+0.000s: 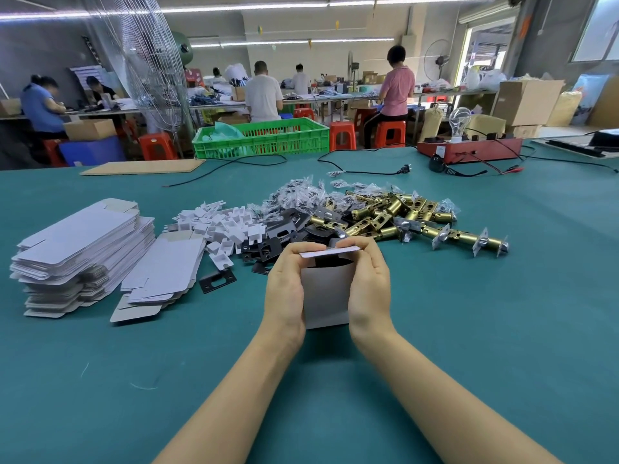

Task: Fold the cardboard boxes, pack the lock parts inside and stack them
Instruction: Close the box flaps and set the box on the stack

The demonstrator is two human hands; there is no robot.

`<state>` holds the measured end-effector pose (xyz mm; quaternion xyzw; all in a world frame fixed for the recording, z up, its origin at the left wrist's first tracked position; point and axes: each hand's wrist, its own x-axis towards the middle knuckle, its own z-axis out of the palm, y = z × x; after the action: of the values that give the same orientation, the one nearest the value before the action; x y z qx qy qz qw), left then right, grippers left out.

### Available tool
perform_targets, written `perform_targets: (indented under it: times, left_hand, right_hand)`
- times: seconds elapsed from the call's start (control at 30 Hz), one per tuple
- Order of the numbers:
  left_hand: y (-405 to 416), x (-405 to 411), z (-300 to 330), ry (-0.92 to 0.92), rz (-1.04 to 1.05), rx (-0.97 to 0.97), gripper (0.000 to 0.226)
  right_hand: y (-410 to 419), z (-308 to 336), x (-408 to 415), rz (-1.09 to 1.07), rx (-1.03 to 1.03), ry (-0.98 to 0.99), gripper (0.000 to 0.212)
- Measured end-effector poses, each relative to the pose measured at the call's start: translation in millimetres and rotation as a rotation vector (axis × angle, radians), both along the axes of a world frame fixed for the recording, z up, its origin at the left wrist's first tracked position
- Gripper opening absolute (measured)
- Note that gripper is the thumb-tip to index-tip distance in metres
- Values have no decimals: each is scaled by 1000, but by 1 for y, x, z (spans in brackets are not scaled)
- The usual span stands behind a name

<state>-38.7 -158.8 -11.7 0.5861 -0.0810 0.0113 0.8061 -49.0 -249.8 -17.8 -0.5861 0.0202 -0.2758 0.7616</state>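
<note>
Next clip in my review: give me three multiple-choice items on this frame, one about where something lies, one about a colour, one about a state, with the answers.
1. Where does the stack of flat boxes lie relative to the hands?
A. To their left
B. To their right
C. Behind the green crate

2. What colour is the table cover?
A. Red
B. Teal
C. White

3. What state is the small box held between the left hand and right hand in?
A. Flat and unfolded
B. Folded up, top flap not yet tucked shut
C. Lying on the stack, untouched

Answers:
1 A, the stack sits at the table's left side, the hands in the middle.
2 B, the cloth under everything is teal.
3 B, the box has standing walls and a dark opening shows under the raised flap, which the fingers touch.
</note>
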Motion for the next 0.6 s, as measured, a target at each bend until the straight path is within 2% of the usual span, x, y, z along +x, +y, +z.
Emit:
perform_targets:
  times: [0.1, 0.2, 0.3, 0.53, 0.6]
  left_hand:
    - [3, -6, 0, -3, -28, -22, 17]
    - [1, -13, 4, -53, -127, -115, 23]
    - [-8, -29, 17, -137, -196, -105, 21]
    - [6, -6, -5, -132, -120, 16, 30]
    - [3, -7, -8, -192, -91, 53, 33]
  right_hand:
    - [2, -2, -4, 0, 9, -44, 26]
    - [2, -5, -6, 62, 35, -84, 25]
    - [0, -6, -5, 111, 43, -92, 25]
    - [-2, -11, -5, 40, -99, -98, 22]
    - [-3, -13, -4, 21, -126, -105, 23]
